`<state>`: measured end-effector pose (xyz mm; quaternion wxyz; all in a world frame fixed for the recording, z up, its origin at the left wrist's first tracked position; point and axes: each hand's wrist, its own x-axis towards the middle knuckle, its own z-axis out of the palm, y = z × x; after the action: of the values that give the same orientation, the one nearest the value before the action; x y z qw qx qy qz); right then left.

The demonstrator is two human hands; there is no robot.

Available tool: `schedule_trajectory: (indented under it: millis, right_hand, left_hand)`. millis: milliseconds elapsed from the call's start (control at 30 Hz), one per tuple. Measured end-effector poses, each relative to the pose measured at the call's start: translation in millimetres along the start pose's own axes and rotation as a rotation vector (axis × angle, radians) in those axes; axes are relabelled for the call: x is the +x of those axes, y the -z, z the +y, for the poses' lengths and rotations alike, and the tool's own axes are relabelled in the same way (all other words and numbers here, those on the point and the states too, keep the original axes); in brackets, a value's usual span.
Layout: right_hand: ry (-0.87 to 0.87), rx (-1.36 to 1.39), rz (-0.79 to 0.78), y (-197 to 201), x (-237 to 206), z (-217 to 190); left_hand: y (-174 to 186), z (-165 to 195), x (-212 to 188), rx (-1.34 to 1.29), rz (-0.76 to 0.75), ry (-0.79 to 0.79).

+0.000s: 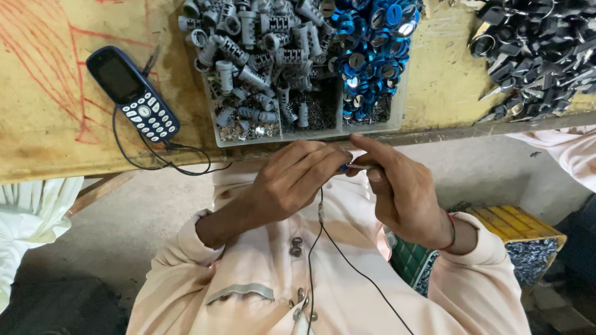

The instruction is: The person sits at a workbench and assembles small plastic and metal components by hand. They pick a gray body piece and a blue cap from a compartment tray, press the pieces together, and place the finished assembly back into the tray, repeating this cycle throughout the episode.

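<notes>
While both hands meet below the table edge, the left hand (292, 180) and right hand (403, 198) pinch together a small blue-tipped metal part (347, 167). Just above sits a clear plastic compartment tray (397, 121) of grey metal cylinders (261, 49) and blue rings (372, 43).

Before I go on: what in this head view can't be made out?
- Small part pinched between left hand and right hand: fingers cover most of it; only a blue and silver tip shows.
- Tray of grey cylinders and blue caps: cut off by the top edge.
- Dark metal pile: cut by the edges; pieces too small to tell.
- Phone screen: dark.
</notes>
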<state>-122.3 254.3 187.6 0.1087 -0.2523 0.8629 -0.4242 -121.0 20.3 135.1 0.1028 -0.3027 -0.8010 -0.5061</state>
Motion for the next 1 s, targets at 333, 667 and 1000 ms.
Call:
schedule_trajectory:
  millis: [333, 667, 1000]
  right_hand:
    - [0.009, -0.150, -0.269, -7, 3, -12]
    - [-0.231, -0.648, 0.653, 21, 24, 56]
    - [-0.186, -0.234, -0.091, 11, 48, 15]
  left_hand:
    - [-6, -4, -14, -0.371, -0.115, 0.149]
    - [23, -1, -18, -0.624, 0.211, 0.593]
    - [63, -15, -22, 0.678, -0.277, 0.297]
